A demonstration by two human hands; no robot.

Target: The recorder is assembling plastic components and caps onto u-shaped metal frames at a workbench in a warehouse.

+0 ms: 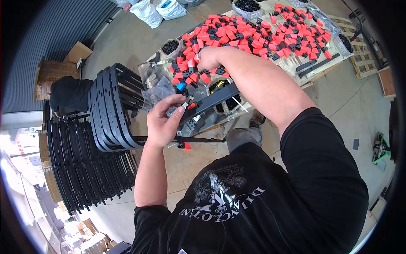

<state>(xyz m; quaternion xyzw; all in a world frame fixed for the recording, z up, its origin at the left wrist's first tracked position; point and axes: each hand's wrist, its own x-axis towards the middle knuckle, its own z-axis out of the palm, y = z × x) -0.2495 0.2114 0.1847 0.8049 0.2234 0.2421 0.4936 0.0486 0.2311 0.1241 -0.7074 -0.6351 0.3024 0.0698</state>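
Beside the end of a black metal bar (215, 99) is my left hand (163, 120), its thumb and fingers bent around a small pale piece (185, 105) too small to name. A little red part (192, 105) sits on the bar near the thumb. My right arm stretches across the table to a heap of red-and-black plastic parts (230, 31). There my right hand (208, 58) is curled at the heap's near left edge; what its fingers hold, if anything, is hidden. A blue piece (181, 86) lies between the hands.
A tub of dark parts (220, 86) with a yellow-handled tool is behind the bar. Another tub (171, 47) stands at the table's left. Curved black frames (112, 108) are stacked on the left, near a person in dark clothing (72, 94). Wooden pallets (359, 55) lie far right.
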